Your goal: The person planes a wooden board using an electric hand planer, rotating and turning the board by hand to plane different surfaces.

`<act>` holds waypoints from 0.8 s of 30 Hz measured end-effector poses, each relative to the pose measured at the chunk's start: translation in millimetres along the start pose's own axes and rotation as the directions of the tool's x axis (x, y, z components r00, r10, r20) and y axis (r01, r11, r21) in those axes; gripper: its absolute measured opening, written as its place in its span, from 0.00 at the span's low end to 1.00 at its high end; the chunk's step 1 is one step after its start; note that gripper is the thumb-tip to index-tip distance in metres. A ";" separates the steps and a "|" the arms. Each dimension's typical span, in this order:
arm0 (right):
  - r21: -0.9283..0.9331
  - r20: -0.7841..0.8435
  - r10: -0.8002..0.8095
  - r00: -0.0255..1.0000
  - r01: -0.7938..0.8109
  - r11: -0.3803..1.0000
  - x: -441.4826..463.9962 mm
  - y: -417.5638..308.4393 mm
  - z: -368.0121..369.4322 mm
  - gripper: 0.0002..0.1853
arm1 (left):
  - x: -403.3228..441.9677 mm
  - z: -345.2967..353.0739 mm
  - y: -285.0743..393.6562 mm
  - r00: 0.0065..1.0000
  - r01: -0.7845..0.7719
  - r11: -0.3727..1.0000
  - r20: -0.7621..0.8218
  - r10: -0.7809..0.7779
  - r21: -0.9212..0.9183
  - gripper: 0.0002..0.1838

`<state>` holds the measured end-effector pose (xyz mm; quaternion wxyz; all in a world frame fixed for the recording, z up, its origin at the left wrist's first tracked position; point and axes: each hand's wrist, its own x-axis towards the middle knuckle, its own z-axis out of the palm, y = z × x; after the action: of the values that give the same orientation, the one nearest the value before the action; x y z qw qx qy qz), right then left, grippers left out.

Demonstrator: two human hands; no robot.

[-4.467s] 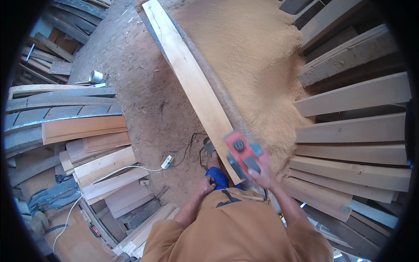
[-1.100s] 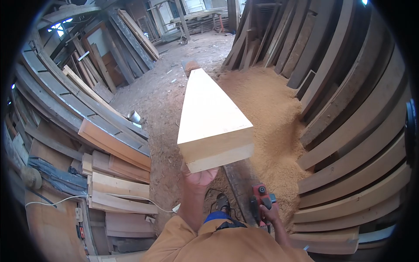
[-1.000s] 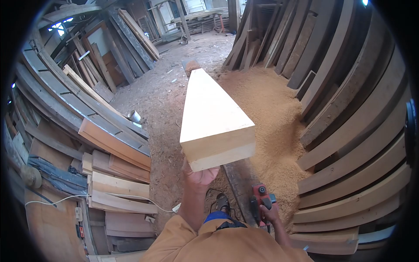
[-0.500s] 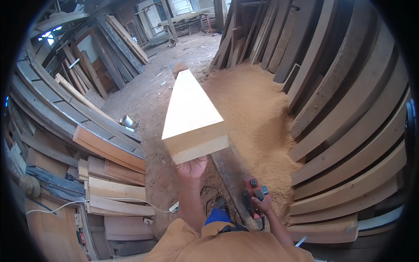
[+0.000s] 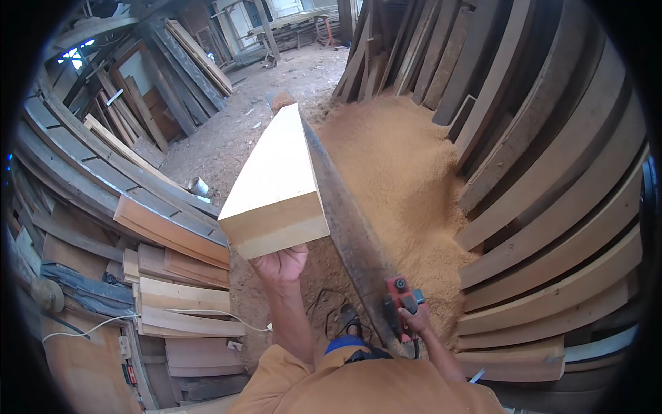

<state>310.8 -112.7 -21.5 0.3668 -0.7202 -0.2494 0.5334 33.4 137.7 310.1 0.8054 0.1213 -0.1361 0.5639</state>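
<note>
My left hand [image 5: 283, 264] is under the near end of a thick pale wooden board [image 5: 276, 165] and supports it; part of the fingers is hidden beneath the wood. The board's far end lies toward the far end of a long dark beam [image 5: 352, 238], which runs away from my body. My right hand [image 5: 415, 321] is closed around the handle of a red electric hand planer [image 5: 398, 293]. The planer sits at the near end of the beam, to the right of the board.
A broad heap of wood shavings [image 5: 393, 165] covers the ground right of the beam. Many planks [image 5: 552, 228] lean along the right wall. Stacked boards [image 5: 185, 298] lie on the left, with a white cable [image 5: 207, 314] across them. A white cup [image 5: 198, 185] stands on the ground.
The near end of the board has swung left with my left hand, exposing more of the dark beam. My right hand and the planer have stayed almost in place.
</note>
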 end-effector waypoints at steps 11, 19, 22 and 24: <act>0.036 0.052 -0.028 0.998 0.026 0.999 1.2 3.4 -2.3 0.16 | -70.8 -18.3 -76.1 0.936 0.279 0.910 -0.124 -0.328 -0.306 0.54; 0.066 0.056 -0.019 0.998 0.015 0.998 -2.5 -3.9 -3.1 0.17 | -167.9 -131.8 -88.0 0.901 0.320 0.925 -0.237 -0.364 -0.202 0.55; 0.035 0.065 0.001 0.998 -0.003 0.999 -1.3 -0.3 -3.0 0.17 | -186.5 -153.7 -74.8 0.892 0.291 0.939 -0.301 -0.336 -0.186 0.57; 0.001 0.075 0.019 0.997 -0.019 1.000 2.3 0.6 -5.0 0.17 | -193.8 -162.4 -64.6 0.890 0.290 0.950 -0.331 -0.312 -0.114 0.57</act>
<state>316.1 -112.7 -22.5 0.3526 -0.7017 -0.2558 0.5638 44.2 3.1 86.8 0.8977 0.0153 0.0104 0.4402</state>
